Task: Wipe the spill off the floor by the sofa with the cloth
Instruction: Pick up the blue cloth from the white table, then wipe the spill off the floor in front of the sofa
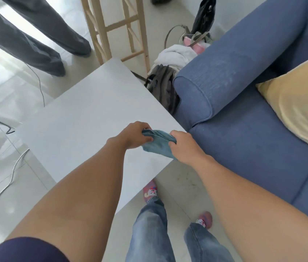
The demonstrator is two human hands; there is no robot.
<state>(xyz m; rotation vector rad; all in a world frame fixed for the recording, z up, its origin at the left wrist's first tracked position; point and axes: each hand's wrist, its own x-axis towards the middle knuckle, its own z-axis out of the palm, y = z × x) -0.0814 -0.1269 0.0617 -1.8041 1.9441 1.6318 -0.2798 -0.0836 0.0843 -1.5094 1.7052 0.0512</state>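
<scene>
A small blue cloth (pixel 157 143) is held bunched between both hands over the near right corner of a white table (pixel 85 114). My left hand (pixel 133 136) grips its left end and my right hand (pixel 184 146) grips its right end. The blue sofa (pixel 244 118) stands to the right. On the pale floor between table and sofa, a faint patch of dark specks (pixel 186 179) shows near the sofa's base. My feet in patterned socks (pixel 150 191) stand on that strip of floor.
Another person's legs in grey trousers (pixel 35 40) stand at the top left. A wooden stool (pixel 119 29) stands behind the table. Bags and a white towel (pixel 175 55) are piled by the sofa arm. Cables (pixel 7 186) trail on the floor at left. A yellow cushion (pixel 298 103) lies on the sofa.
</scene>
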